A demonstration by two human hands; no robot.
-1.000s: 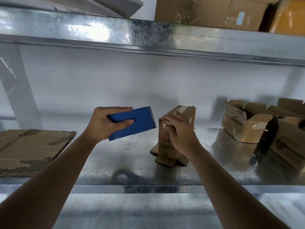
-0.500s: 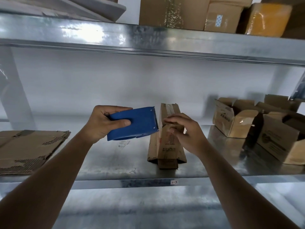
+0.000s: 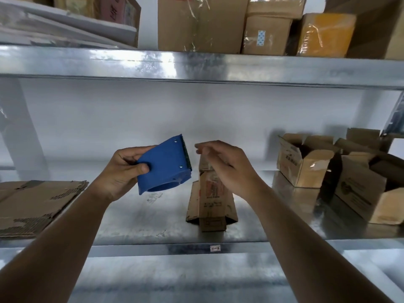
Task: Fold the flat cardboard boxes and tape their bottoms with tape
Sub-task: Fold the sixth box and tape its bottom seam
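My left hand (image 3: 122, 171) grips a blue tape dispenser (image 3: 166, 165), tilted with its toothed edge up and pointing right. A narrow cardboard box (image 3: 213, 202) stands upright on the metal shelf (image 3: 142, 217), its lower flaps spread on the surface. Just above the box top hovers my right hand (image 3: 231, 169), off the cardboard. Its fingers stretch left toward the toothed edge, and the fingertips are blurred. No strip of tape is visible between them.
A stack of flat cardboard (image 3: 32, 204) lies at the shelf's left. Two folded boxes with open flaps (image 3: 301, 165) (image 3: 360, 193) stand at the right. The upper shelf beam (image 3: 196, 64) runs overhead with stored cartons (image 3: 201, 22) on it.
My right hand has let go of the box top and lifted toward the dispenser. The left hand has tilted the dispenser more upright. The box now stands alone.
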